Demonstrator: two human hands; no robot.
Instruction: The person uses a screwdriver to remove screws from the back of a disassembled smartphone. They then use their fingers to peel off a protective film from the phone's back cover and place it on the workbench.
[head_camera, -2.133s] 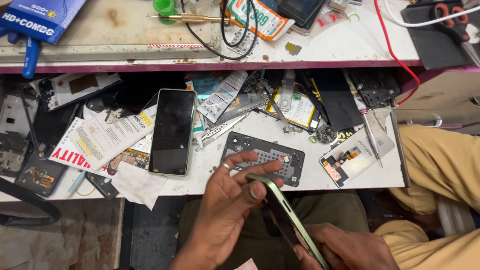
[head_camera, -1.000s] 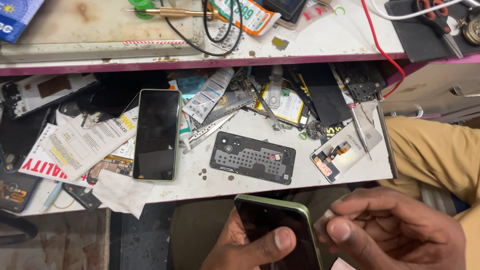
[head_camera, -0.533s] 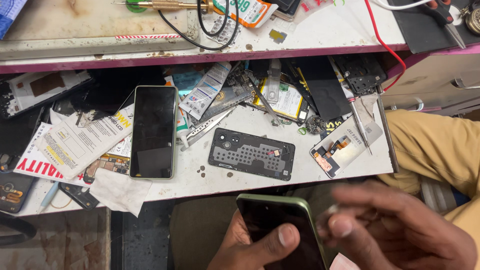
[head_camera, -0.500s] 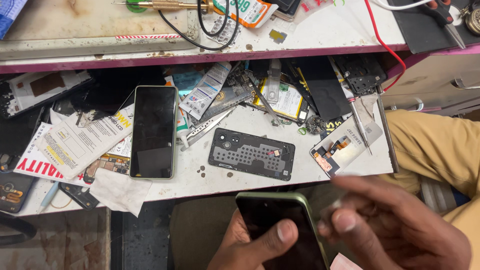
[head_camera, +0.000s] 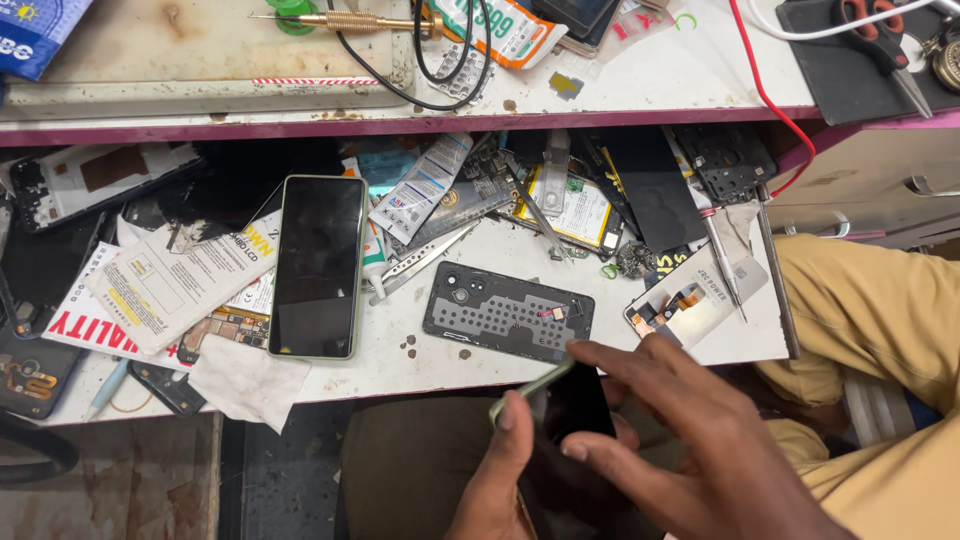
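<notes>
Your left hand (head_camera: 500, 480) clamps green-edged phone (head_camera: 560, 405) below tray's front edge (head_camera: 400, 385), tilted for access; right hand (head_camera: 690, 440) spread over screen.

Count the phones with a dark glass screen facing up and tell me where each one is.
2. One phone lies flat on the bench left of the dark perforated plate. The other phone is held in the left hand, under the right hand. Clutter may hide more.

Dark blank phone screen (head_camera: 319, 265) lying left of centre, white-and-red printed leaflet (head_camera: 150, 290) beside it, blue packet (head_camera: 35, 35) far left corner, green-and-white pouch (head_camera: 500, 28) far (partly under cables), held phone's dark screen (head_camera: 575, 405) near.
</notes>
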